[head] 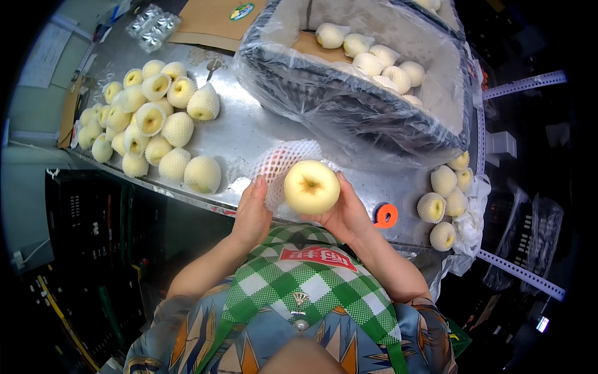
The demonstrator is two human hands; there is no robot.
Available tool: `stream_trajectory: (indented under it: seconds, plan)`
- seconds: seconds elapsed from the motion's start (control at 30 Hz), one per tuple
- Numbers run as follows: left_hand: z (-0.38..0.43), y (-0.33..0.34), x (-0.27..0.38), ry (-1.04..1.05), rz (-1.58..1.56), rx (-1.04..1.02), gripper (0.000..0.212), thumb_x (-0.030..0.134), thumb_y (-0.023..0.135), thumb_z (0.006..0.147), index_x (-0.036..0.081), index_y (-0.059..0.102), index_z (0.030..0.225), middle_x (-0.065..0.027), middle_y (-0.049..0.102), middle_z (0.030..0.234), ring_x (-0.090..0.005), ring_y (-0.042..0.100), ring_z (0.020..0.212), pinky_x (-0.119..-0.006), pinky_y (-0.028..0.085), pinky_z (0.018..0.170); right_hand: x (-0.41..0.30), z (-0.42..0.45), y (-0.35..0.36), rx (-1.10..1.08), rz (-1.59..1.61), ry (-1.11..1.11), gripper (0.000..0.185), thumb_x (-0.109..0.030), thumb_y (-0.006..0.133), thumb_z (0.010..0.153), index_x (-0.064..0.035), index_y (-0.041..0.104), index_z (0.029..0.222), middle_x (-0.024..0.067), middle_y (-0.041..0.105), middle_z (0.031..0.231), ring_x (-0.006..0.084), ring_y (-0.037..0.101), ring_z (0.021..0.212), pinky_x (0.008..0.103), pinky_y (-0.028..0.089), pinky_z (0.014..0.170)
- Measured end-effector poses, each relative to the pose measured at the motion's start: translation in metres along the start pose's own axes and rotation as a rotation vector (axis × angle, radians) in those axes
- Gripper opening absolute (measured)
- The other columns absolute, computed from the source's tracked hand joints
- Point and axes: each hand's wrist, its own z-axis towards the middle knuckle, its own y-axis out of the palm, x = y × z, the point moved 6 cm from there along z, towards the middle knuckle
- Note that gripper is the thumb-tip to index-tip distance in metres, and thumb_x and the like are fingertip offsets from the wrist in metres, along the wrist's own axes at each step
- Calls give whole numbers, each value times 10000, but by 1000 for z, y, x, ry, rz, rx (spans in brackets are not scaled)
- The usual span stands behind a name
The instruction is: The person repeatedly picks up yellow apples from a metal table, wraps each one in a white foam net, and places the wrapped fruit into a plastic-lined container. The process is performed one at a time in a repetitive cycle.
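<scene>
A pale yellow apple or similar round fruit, without a net, rests in my right hand, its dimpled end facing up. My left hand holds a white foam net sleeve, which spreads out just left of and behind the fruit. Left of my hands, many fruits in foam nets are piled on the metal table. More netted fruits lie in a plastic-lined crate beyond my hands. Several netted fruits sit at the table's right end.
An orange ring-shaped tool or tape holder lies near the front edge, right of my hands. Brown cardboard and a clear plastic pack are at the back left. Crumpled white plastic hangs at the right corner. Dark crates stand at the left.
</scene>
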Motion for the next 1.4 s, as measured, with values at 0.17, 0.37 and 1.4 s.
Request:
stream_trajectory:
  seconds: [0.17, 0.37, 1.4]
  plan:
    - [-1, 0, 4, 40, 94, -41, 472, 258, 356, 964, -49, 350, 1322, -158, 472, 1300, -246, 444, 1223, -374, 315, 1051, 1, -1, 1, -10, -23, 25, 448, -451, 323, 963, -93, 456, 1196, 101, 537, 1197, 230, 572, 1030, 396, 529, 758]
    - [-2, 31, 21, 66, 624, -308, 473, 144, 579, 828, -17, 440, 1250, -104, 556, 1168, -175, 519, 1102, -331, 376, 987, -16, -6, -10, 186, -728, -301, 268, -318, 439, 944, -68, 439, 1041, 80, 600, 923, 98, 550, 788, 253, 447, 599]
    - [-4, 10, -6, -209, -47, -53, 547, 330, 481, 927, 12, 312, 1340, -84, 453, 1283, -199, 453, 1188, -374, 373, 996, -22, -2, 4, -70, -895, -247, 441, -269, 558, 833, -46, 442, 1194, 101, 565, 1100, 194, 534, 1041, 328, 404, 900]
